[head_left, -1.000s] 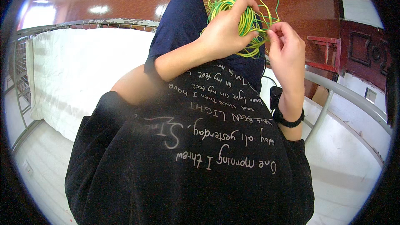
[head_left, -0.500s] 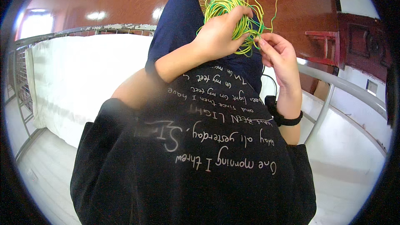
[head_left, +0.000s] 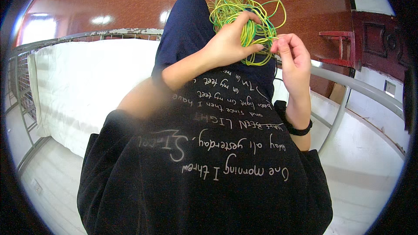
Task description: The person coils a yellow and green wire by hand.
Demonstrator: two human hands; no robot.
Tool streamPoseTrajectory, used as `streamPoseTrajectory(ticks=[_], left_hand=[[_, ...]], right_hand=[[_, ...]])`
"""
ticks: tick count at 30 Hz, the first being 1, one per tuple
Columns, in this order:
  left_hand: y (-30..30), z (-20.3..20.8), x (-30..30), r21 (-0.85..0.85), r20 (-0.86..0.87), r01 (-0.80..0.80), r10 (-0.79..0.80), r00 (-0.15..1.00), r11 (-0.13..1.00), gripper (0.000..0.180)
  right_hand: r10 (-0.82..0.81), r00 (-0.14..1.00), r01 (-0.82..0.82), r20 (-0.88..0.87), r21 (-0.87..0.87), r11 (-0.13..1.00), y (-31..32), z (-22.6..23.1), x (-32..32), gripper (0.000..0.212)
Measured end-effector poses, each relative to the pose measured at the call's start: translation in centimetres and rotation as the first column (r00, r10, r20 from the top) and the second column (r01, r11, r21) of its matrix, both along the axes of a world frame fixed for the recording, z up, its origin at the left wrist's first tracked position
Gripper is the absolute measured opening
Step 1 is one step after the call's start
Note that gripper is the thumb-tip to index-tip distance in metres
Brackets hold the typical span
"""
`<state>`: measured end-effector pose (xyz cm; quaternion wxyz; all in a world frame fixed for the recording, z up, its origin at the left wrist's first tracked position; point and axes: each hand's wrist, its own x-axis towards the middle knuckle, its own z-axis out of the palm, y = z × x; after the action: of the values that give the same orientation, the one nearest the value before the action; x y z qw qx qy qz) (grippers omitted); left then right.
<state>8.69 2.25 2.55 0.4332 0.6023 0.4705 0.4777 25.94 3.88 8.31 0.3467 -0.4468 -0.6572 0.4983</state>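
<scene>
A loose, tangled bundle of thin yellow-green wire rests over my lap and spills past my knees toward the far side. My left hand is closed around the bundle, its thumb and fingers wrapped over the gathered loops. Just right of it, my right hand pinches a strand of the same wire between thumb and fingertips. One long loop arcs up and out at the upper right of the bundle. Where the wire's ends lie inside the tangle is hidden.
A bed frame with a white cover stands on my left. A grey metal rail curves along my right. Beyond it are a red wooden stool and a dark red door. The floor ahead is reddish brown.
My right hand has drawn slightly away from the bundle, with a strand stretched toward it. The loops have loosened and shifted, and one now reaches farther up. My left hand keeps its grip.
</scene>
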Motion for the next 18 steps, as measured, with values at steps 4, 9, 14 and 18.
streamPoseTrajectory(ticks=[4, 9, 14, 18], left_hand=[[0.0, 0.4, 0.7, -0.031, -0.150, -0.056, 0.050, 0.987, 0.998, 0.052], [0.9, -0.2, 1.2, 0.076, -0.199, -0.088, 0.102, 0.975, 0.993, 0.050], [1.6, -1.2, 1.4, 0.024, -0.256, 0.059, -0.051, 0.965, 0.998, 0.049], [1.4, -1.1, 1.3, 0.004, -0.176, 0.057, -0.056, 0.983, 0.998, 0.051]], right_hand=[[-0.020, 0.989, 0.025, 0.150, -0.031, 0.999, 0.5, 0.6, 0.9, 0.022], [0.008, 0.974, -0.144, -0.227, -0.590, 0.794, 0.7, 0.3, 2.4, 0.027], [-0.165, 0.918, -0.176, -0.359, -0.746, 0.642, 0.3, 0.7, 3.0, 0.031], [0.015, 0.995, -0.017, 0.098, 0.021, 1.000, 0.6, -0.6, 3.2, 0.024]])
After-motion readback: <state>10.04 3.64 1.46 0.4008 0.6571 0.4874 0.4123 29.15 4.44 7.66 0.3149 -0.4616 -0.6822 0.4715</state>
